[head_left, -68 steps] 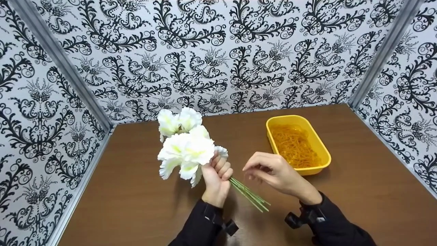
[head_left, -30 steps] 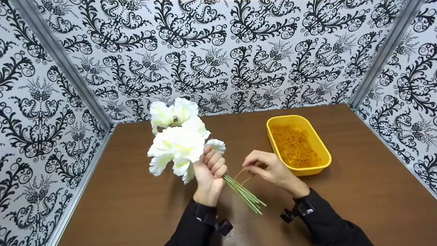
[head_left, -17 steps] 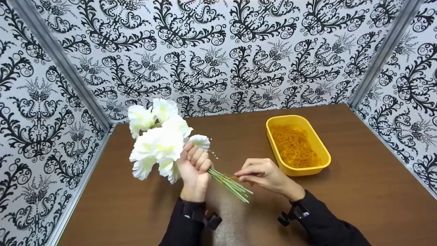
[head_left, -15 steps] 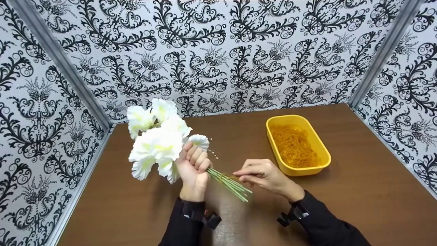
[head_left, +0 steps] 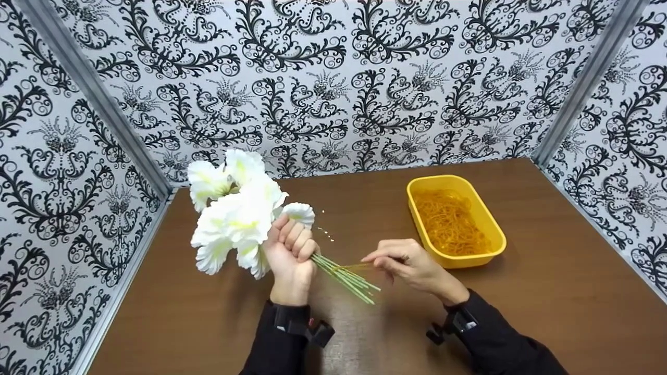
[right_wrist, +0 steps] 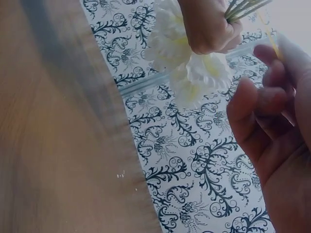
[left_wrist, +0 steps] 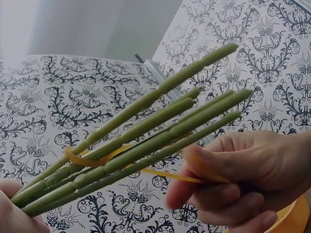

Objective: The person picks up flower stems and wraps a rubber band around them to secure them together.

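Left of centre in the head view, the left hand is curled in a fist round a bunch of white artificial flowers, the blooms toward the upper left and the green stems slanting down toward the lower centre. At least 5 stem ends fan out in the left wrist view. A yellow rubber band loops round them and stretches taut to the right hand, which pinches its end between thumb and fingers, right of centre. Just beyond it, a yellow plastic tub with a heap of rubber bands sits on the brown desk.
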Motion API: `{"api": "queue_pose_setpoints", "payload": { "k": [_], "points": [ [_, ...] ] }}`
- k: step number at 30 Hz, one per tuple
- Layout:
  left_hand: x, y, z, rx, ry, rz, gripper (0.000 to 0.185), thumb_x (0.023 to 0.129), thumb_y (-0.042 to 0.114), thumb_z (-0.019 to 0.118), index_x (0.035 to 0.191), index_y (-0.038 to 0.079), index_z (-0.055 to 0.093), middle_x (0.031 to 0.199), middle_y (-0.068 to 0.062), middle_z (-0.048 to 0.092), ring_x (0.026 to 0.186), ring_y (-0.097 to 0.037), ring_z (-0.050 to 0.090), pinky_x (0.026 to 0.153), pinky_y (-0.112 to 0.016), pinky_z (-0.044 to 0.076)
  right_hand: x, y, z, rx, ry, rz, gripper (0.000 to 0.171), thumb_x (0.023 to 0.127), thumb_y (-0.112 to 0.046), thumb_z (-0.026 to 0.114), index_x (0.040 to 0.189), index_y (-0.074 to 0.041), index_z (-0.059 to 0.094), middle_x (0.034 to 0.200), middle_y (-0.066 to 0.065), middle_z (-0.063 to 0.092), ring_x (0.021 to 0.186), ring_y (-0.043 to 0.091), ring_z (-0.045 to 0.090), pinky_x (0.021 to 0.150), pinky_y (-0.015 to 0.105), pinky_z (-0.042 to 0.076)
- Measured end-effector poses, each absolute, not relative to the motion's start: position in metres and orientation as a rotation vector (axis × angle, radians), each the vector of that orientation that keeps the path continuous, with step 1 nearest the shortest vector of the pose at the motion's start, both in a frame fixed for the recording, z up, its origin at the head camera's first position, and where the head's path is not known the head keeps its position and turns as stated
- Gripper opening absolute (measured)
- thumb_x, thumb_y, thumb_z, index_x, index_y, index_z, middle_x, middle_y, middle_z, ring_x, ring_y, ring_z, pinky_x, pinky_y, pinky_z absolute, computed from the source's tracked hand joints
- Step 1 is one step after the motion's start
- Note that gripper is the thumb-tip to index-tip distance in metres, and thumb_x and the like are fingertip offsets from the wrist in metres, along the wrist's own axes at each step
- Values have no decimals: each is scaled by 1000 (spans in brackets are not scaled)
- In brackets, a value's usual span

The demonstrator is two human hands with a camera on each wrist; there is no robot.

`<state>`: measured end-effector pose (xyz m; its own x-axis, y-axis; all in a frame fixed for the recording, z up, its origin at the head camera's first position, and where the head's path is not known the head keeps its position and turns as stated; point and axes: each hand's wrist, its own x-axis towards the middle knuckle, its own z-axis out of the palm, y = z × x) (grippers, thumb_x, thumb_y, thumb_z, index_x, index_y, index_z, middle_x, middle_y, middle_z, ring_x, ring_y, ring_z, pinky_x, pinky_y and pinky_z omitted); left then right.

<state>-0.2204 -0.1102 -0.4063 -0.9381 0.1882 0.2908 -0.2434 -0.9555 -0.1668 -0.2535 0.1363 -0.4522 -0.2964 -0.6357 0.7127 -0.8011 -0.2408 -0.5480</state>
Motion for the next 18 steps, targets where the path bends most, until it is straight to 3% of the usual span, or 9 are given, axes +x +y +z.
{"api": "queue_pose_setpoints", "payload": {
  "k": [5, 9, 13, 18],
  "points": [
    [-221, -111, -406, 370, -282, 2895, 43, 98, 12, 46, 65, 21, 21, 56, 11, 16, 48, -4, 12, 42, -19, 10, -254, 140, -447, 1873, -1819, 1550, 18, 93, -5, 68, 107, 4, 73, 75, 7, 61, 54, 15, 56, 49, 17, 48],
    [-221, -111, -406, 371, -280, 2896, 42, 98, 11, 46, 65, 21, 21, 56, 11, 16, 48, -3, 12, 42, -19, 10, -251, 141, -441, 1917, -1877, 1411, 15, 89, -2, 74, 103, -2, 76, 78, 2, 63, 61, 8, 53, 49, 18, 43],
    [-220, -109, -406, 392, -271, 2879, 42, 98, 12, 45, 65, 21, 20, 57, 11, 16, 48, -3, 12, 43, -19, 11, -248, 141, -438, 1794, -1937, 1289, 19, 88, 2, 74, 104, -8, 76, 81, -2, 63, 66, 6, 52, 51, 23, 43],
    [-218, -103, -407, 430, -249, 2837, 44, 99, 12, 48, 66, 21, 19, 57, 11, 16, 49, -3, 12, 43, -18, 11, -247, 138, -440, 1539, -1988, 1266, 26, 88, 6, 72, 105, -13, 75, 89, -2, 66, 75, 10, 58, 65, 16, 47]
  ]
}}
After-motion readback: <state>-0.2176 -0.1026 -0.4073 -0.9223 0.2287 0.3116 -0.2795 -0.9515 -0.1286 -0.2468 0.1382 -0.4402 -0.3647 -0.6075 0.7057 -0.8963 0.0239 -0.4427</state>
